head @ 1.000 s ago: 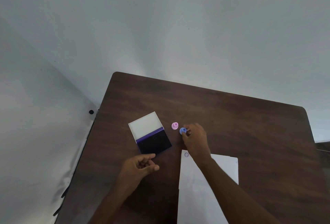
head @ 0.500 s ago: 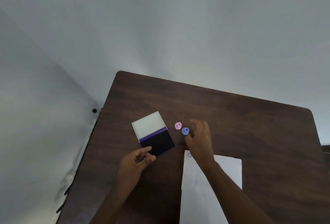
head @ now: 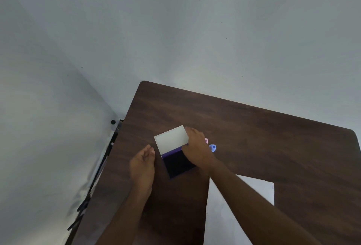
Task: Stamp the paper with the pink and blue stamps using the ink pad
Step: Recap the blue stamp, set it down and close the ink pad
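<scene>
The ink pad lies open on the brown table, its white lid folded back toward the far side. My right hand reaches over the pad and its fingers grip the lid's right edge near the hinge. My left hand rests just left of the pad, palm inward, holding nothing. The blue stamp stands right of my right hand. Only a sliver of the pink stamp shows behind that hand. White paper lies near me, partly under my right forearm.
The table sits in a corner between pale walls. A black knob and dark rods run along the table's left edge.
My right hand left the stamps and moved left onto the ink pad's lid. My left hand opened and shifted up beside the pad. The camera moved closer.
</scene>
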The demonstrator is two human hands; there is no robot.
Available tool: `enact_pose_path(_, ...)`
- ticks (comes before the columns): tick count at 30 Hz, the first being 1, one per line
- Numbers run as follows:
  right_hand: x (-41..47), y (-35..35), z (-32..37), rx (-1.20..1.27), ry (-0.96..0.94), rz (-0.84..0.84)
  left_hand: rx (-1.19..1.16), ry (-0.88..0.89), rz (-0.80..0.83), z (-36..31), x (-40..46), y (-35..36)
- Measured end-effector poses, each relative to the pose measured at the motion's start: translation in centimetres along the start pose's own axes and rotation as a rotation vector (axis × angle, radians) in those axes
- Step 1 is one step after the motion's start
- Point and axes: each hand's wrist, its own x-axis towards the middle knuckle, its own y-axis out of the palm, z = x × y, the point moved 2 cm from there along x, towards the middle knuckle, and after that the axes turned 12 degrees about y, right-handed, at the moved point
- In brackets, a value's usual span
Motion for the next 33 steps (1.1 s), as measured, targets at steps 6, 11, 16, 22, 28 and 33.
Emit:
enact_pose_path(6,0.8,-0.6,0.4,0.052,0.036,0.041,-0.038,-0.046,0.031,-0.9,0.7,0.8)
enact_pose_path(11,0.4,-2.0,0.4,0.115,0.024,0.087,-0.07,-0.045,0.035,-1.6,0.4,0.7)
enact_pose_path(16,-0.2,-3.4,0.1,0.25,0.019,0.102,-0.103,-0.018,0.002,-2.0,0.1,0.3)
enact_pose_path(22,-1.6,-4.3,-2.3,0.289,0.096,-0.023,-0.123,-0.01,0.038,-1.3,-1.3,-0.8)
enact_pose_path(28,-2.7,-2.9,-4.2,0.254,0.218,-0.032,-0.042,-0.074,0.096,0.7,-3.0,-0.8)
enact_pose_path(33,-3.0,-1.6,-5.0,0.203,0.246,-0.019,0.001,-0.099,0.101,1.2,-3.4,-0.3)
